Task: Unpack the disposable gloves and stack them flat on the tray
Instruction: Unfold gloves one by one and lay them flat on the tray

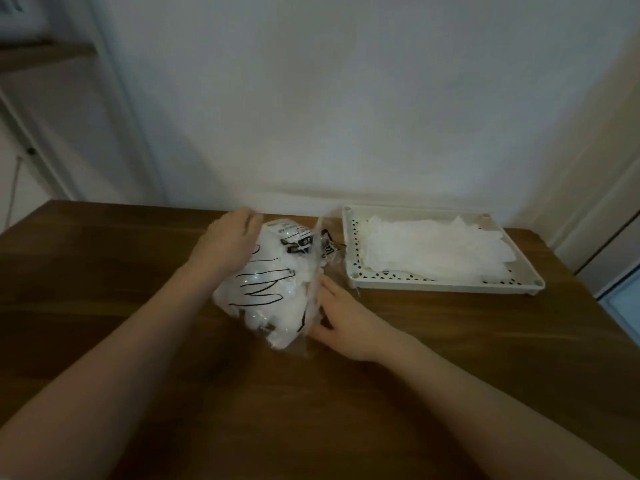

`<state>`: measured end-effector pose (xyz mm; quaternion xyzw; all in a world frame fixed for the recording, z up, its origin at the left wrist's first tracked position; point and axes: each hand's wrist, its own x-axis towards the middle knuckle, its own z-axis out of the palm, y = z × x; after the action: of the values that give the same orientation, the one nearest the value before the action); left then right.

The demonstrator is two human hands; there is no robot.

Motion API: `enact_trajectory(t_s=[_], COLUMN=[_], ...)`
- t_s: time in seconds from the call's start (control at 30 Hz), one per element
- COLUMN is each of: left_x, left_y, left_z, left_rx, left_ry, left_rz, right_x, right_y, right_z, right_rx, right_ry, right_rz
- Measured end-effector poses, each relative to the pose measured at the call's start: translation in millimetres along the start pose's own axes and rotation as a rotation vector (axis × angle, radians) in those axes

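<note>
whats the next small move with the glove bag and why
Probably draw one glove out of the bag with the right hand, since that hand sits at its loose open edge, the left hand steadies the far side, and the tray already holds a flat stack.

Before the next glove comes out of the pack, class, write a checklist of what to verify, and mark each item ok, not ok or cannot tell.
1. Glove pack steadied by both hands: ok; left hand on its far left side, right hand at its near right edge.
2. Pack opening within reach of the fingers: cannot tell, the clear film blurs.
3. Tray close by on the table: ok, just right of the pack.
4. Gloves on the tray lying flat: ok, though the edges look slightly uneven.
5. Room for more on the stack: ok.
</note>
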<state>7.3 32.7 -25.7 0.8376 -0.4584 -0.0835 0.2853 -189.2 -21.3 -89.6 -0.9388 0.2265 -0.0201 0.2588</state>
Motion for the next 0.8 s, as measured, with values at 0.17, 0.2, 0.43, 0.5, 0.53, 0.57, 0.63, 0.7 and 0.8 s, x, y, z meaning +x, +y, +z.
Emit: enact_trajectory(t_s=[0.17, 0.2, 0.43, 0.5, 0.53, 0.57, 0.63, 0.7, 0.8], left_x=[-1.4, -2.0, -3.6, -1.6, -1.2, -0.7, -2.0, -1.6, -0.3], left_y=[-34.5, -34.9, -33.8, -35.7, -36.5, -37.7, -35.6, -33.1, -25.3], left_z=[8.7, 9.1, 12.9, 10.5, 9.6, 9.8, 8.9, 11.0, 12.4], left_rx=[0.027, 0.015, -0.104, -0.39, -0.543, -0.714, -0.968, -0.978, -0.844], left_ry=[-0.137, -0.108, -0.006, -0.058, -0.106, -0.156, -0.216, -0.231, -0.121], left_rz=[-0.1, -0.075, -0.032, -0.219, -0.326, -0.422, -0.531, -0.528, -0.492], right_x=[7.4, 11.2, 31.0, 31.8, 34.5, 34.4, 36.2, 34.1, 42.4], right_y=[-8.9, -12.9, -27.9, -27.7, -27.2, -26.7, -26.7, -33.8, -30.0], right_z=[8.3, 7.2, 8.0, 9.7, 9.7, 8.4, 6.7, 7.2, 5.8], right_rx=[0.289, 0.319, 0.337, 0.368, 0.343, 0.343, 0.386, 0.457, 0.355], right_ry=[0.142, 0.138, 0.121, 0.116, 0.116, 0.103, 0.144, 0.202, 0.369], right_rz=[0.061, 0.06, 0.139, 0.181, 0.206, 0.245, 0.25, 0.263, 0.205])
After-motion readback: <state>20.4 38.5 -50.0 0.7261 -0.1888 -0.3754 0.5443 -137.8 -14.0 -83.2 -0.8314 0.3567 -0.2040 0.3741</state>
